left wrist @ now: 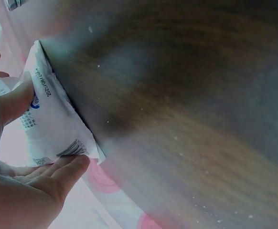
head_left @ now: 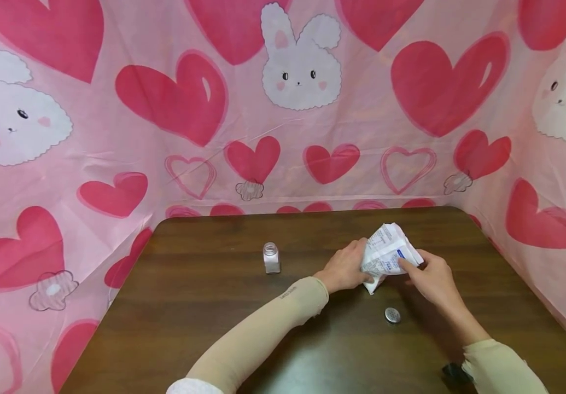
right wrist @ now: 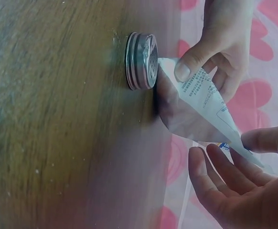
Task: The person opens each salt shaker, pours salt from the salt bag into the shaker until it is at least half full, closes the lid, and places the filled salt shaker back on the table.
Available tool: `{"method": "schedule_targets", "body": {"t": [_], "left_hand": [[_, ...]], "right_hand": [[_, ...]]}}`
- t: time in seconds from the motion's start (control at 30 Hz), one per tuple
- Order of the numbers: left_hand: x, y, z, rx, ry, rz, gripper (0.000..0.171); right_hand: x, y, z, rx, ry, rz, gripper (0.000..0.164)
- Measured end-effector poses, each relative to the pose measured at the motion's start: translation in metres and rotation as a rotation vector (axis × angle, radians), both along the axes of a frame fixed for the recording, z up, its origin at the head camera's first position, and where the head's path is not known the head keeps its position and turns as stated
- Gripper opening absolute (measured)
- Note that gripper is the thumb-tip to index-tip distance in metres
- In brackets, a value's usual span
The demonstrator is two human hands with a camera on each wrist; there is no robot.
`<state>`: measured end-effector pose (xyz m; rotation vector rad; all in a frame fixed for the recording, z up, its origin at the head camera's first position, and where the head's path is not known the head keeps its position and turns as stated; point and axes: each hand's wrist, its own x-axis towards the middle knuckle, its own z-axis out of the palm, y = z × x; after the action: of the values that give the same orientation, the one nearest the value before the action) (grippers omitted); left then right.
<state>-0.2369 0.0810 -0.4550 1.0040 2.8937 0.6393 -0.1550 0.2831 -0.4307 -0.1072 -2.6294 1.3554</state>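
Note:
A white printed packet [head_left: 385,249] is held up over the right part of the table by both hands. My left hand [head_left: 344,268] grips its left side, with the thumb on the printed face in the left wrist view. At the right edge, my right hand [head_left: 435,280] pinches the packet between thumb and fingers. Nearer the front, a perforated metal shaker lid [head_left: 392,316] lies on the table; it looms large in the right wrist view. Off to the left of the hands stands an uncapped glass shaker jar [head_left: 272,261] with white contents.
The brown wooden table [head_left: 204,306] has white grains scattered on it in the wrist views. A small black object [head_left: 455,373] lies by the right sleeve. Pink cloth [head_left: 302,126] with hearts and rabbits hangs behind and at both sides.

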Motion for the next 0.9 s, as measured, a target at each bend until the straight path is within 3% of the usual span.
{"method": "schedule_targets", "body": {"t": [0.63,0.9], "left_hand": [[-0.003,0.01,-0.003,-0.015,0.009,0.01,0.088],[-0.004,0.011,0.0,0.009,-0.004,0.011,0.083]], "right_hand": [[0.002,0.007,-0.001,-0.011,-0.009,-0.051,0.041],[0.001,0.011,0.0,-0.02,-0.005,-0.066,0.042]]}}
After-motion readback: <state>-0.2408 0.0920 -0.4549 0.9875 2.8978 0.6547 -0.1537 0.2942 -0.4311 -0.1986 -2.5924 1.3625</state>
